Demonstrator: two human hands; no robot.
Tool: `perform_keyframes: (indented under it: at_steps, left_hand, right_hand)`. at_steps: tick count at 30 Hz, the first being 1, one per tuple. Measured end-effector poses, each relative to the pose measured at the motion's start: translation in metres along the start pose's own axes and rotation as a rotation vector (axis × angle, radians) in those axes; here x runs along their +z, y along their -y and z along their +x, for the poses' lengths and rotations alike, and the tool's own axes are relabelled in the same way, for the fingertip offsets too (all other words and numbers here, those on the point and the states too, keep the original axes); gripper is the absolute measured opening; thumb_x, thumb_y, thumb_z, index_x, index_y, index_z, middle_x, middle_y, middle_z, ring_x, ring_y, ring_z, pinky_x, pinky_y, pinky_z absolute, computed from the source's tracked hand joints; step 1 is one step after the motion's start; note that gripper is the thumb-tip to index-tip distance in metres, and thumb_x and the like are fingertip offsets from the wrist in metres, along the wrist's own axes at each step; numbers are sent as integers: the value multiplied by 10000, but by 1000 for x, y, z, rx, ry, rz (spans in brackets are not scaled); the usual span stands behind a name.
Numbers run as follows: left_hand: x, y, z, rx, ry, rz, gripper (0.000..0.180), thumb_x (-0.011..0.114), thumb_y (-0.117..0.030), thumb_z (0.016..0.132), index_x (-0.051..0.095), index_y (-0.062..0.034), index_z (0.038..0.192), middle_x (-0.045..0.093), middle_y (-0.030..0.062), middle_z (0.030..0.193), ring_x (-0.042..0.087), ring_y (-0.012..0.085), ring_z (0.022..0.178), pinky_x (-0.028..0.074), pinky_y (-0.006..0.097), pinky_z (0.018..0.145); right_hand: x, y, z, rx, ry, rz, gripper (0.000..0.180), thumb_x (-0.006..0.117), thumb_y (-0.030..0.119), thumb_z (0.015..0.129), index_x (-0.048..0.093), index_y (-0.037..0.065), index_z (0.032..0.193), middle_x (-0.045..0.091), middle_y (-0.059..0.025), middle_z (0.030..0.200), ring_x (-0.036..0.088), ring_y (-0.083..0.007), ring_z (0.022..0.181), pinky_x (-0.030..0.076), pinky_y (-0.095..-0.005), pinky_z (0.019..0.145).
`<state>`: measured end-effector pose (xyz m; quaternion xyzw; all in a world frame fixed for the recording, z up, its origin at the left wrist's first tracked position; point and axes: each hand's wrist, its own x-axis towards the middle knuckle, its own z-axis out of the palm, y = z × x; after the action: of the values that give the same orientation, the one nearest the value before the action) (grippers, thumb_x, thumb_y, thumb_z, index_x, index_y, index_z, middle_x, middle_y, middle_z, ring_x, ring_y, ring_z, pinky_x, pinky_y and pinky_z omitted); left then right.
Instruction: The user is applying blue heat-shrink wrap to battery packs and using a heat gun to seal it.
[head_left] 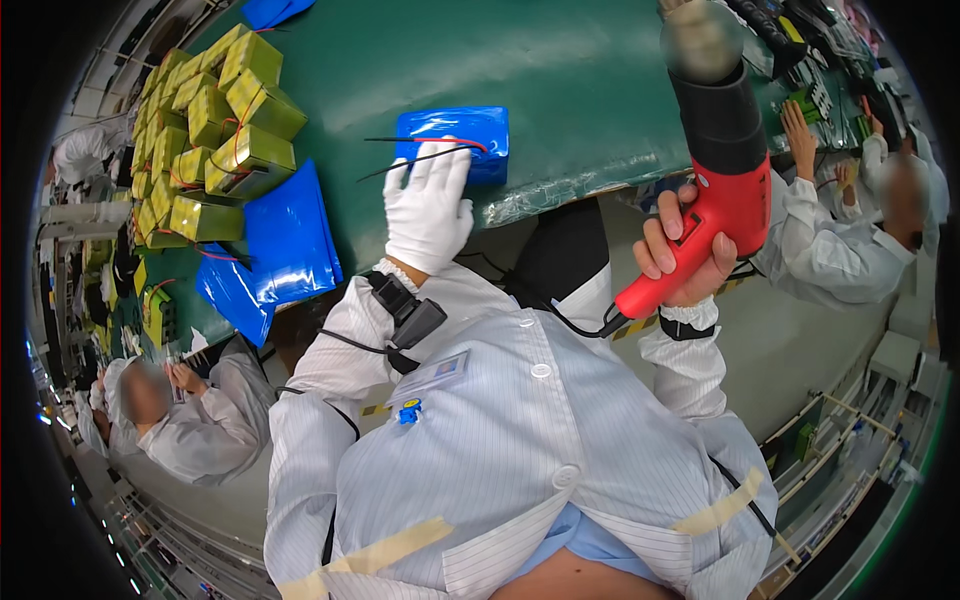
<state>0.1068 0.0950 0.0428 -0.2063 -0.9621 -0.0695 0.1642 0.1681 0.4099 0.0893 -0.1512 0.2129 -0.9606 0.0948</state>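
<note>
My left hand [430, 215], in a white glove, rests with its fingers stretched out flat on a blue-wrapped battery pack [491, 167]. The pack lies near the table's front edge. One red and one black wire stick out to the left across it, over the fingers. Bare-fingered, my right hand [690, 250] is wrapped round the handle of a red heat gun [738, 200] with a black barrel. Its metal nozzle points up and away, apart from the blue pack. A black cord runs from the handle's lower end.
Several yellow battery packs [250, 160] with wires are heaped at the left of the green table [370, 50]. Flat blue wrap sleeves [292, 235] lie beside them. Co-workers sit at the left [200, 425] and right [835, 240]; the right one's hands are near green parts.
</note>
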Motion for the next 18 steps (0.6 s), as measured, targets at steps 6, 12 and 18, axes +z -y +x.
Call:
perform_keyframes:
  at_steps: [6,12,18]
  left_hand:
    - [-8,18,-4,-32,-44,99,647,717,-238,746,562,-155,1368,521,117,1457,466,260,1359,298,498,1083]
    - [-7,-5,3,-16,-46,145,635,745,-275,743,582,-269,1356,527,188,1413,500,351,1296,339,514,1048]
    - [-7,-17,25,-215,-219,-269,289,827,-367,729,774,-172,935,710,21,1045,604,244,1072,416,428,887]
  right_hand:
    - [11,6,-1,21,33,-75,562,689,313,905,434,48,1330,504,-94,1001,561,-200,690,483,-366,599]
    - [16,2,2,34,33,-107,570,690,320,901,433,47,1331,511,-101,997,565,-203,699,485,-369,603]
    - [15,1,1,59,39,-121,567,682,319,901,436,42,1330,508,-106,1006,566,-212,702,489,-377,609]
